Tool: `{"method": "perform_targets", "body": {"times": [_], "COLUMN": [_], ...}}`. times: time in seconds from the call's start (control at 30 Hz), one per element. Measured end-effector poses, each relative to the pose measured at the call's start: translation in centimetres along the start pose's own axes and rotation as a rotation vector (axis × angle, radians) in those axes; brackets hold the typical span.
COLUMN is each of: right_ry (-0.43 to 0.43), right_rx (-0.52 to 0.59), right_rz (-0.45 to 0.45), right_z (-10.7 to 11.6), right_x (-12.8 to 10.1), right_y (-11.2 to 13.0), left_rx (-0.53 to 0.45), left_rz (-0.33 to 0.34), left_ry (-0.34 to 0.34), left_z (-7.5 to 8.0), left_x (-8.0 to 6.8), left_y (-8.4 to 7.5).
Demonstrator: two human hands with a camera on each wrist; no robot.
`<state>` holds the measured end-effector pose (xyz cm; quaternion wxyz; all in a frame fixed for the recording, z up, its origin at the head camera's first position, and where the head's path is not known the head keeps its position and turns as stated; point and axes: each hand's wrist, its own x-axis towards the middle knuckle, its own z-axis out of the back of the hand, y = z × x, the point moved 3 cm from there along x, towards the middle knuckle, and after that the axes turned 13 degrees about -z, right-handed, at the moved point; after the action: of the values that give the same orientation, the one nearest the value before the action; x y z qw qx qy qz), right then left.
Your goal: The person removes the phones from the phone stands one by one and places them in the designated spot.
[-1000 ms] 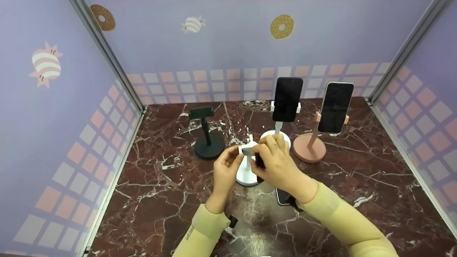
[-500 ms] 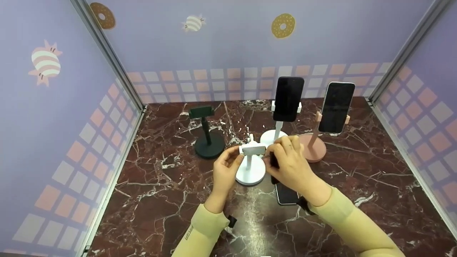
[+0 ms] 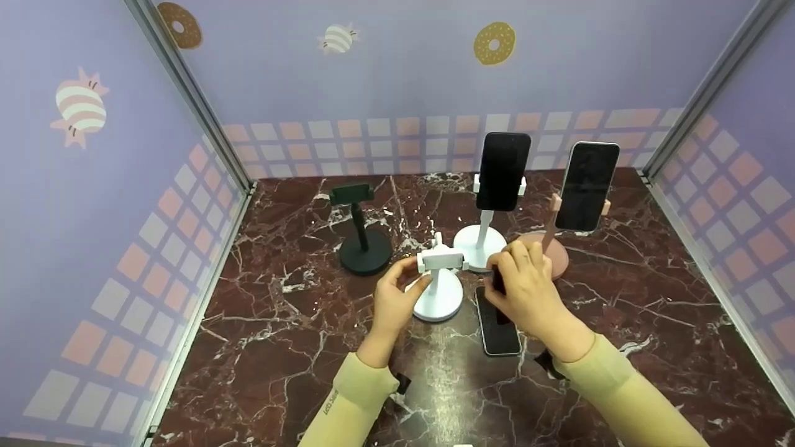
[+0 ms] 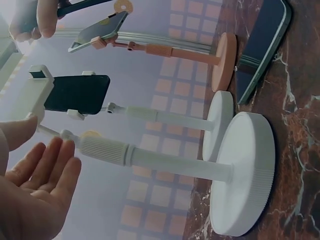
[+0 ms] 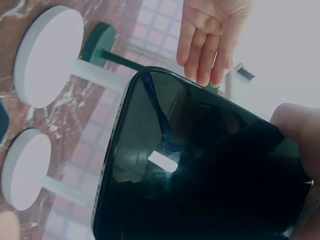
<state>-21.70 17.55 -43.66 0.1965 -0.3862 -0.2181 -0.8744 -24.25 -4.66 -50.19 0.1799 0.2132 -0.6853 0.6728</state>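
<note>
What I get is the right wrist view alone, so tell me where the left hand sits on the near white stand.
Observer: The left hand is open, its thumb against the left end of the empty clamp of the near white stand.
Operator: Report what lies under my right hand.
Observer: A second phone lies flat on the marble table, right of that stand's base. The right hand grips the held phone above it.
Operator: List the stands behind.
Observer: The far white stand and the pink stand each hold a phone upright. The dark green stand has an empty clamp.
</note>
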Motion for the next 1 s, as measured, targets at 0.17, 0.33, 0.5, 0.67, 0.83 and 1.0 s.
{"method": "perform_targets", "body": {"times": [0.17,0.33,0.5,0.67,0.83,1.0], "right_ry": [0.026,0.046,0.087,0.141,0.198,0.247], "right_rx": [-0.030,-0.037,-0.045,-0.054,-0.074,-0.097], "right_rz": [-0.052,-0.087,-0.128,-0.192,-0.257,-0.304], "right_z": [-0.4,-0.9,-1.4,-1.8,-2.3,-2.8], "right_x": [-0.8,-1.5,-2.1,-2.8,-3.5,-4.1], "right_y": [-1.4,-2.6,-3.5,-4.4,-5.5,-6.5], "left_rx": [0.046,0.097,0.151,0.197,0.249,0.315], "left_rz": [-0.014,-0.038,-0.100,-0.153,-0.122,-0.102], "left_ry": [0.000,0.036,0.059,0.095,0.096,0.091], "left_z": [-0.2,-0.5,-0.9,-1.3,-1.6,-1.9], "left_x": [0.5,1.1,1.5,2.0,2.4,2.5], "left_y": [1.1,2.0,2.8,3.2,3.5,3.9]}}
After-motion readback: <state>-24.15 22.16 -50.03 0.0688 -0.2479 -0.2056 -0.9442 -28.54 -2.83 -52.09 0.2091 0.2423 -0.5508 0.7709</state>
